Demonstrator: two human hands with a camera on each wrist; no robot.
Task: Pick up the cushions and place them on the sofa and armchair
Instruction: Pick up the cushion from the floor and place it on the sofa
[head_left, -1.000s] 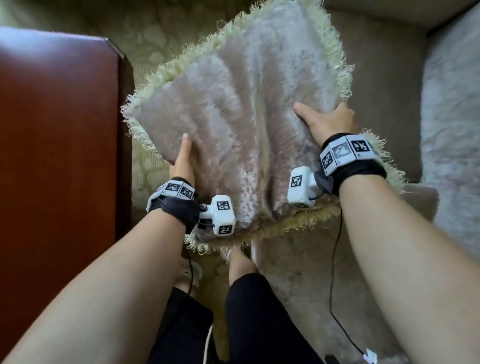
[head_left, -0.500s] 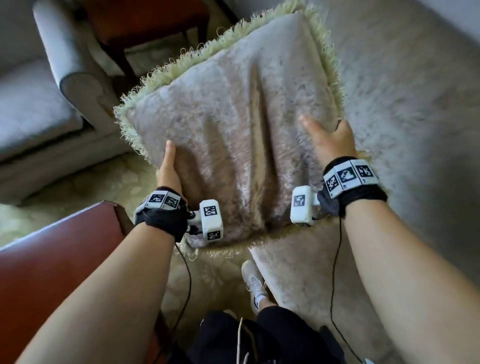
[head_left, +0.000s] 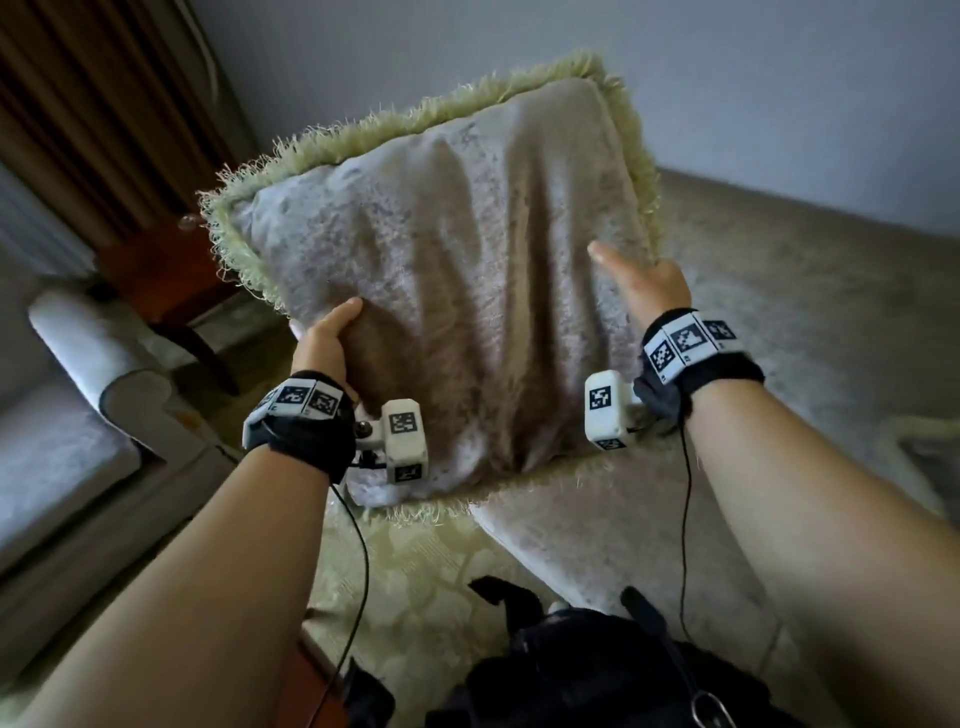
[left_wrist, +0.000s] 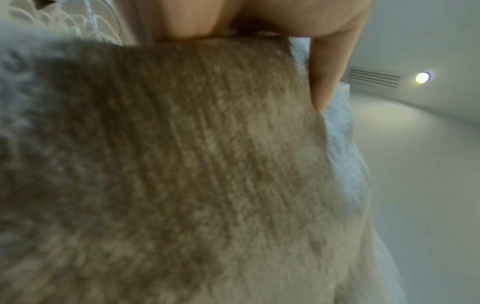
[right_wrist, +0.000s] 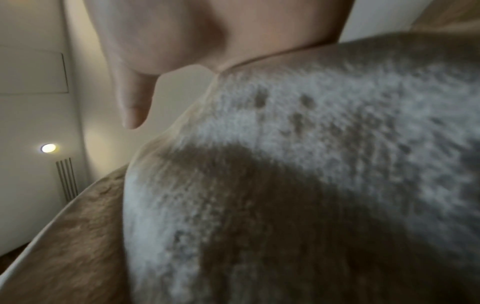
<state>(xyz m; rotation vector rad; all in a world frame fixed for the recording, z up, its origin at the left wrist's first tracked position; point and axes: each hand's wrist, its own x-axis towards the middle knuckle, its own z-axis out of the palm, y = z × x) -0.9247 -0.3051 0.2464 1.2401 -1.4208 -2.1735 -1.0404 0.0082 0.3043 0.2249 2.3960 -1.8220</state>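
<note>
A square beige velvet cushion (head_left: 447, 291) with a pale green fringe hangs upright in the air, held between both hands. My left hand (head_left: 327, 338) grips its lower left edge, thumb on the front and fingers hidden behind. My right hand (head_left: 644, 280) holds the right edge, thumb stretched across the front. The cushion (left_wrist: 182, 174) fills the left wrist view, with a thumb lying along its edge. In the right wrist view the cushion (right_wrist: 311, 174) sits under my palm. Behind and to the right lies the beige sofa (head_left: 810, 291). The grey armchair (head_left: 67, 441) stands at the left.
A dark wooden side table (head_left: 171, 291) stands between armchair and sofa, brown curtains (head_left: 104, 104) behind it. A patterned carpet (head_left: 415, 587) covers the floor by my legs. A red-brown table corner (head_left: 311, 686) shows at the bottom. Another fringed cushion edge (head_left: 909, 441) peeks in at right.
The cushion has risen and swung from over the carpet toward the sofa. My view has turned up, so the wall, curtains and sofa seat now show. Both hands keep their hold.
</note>
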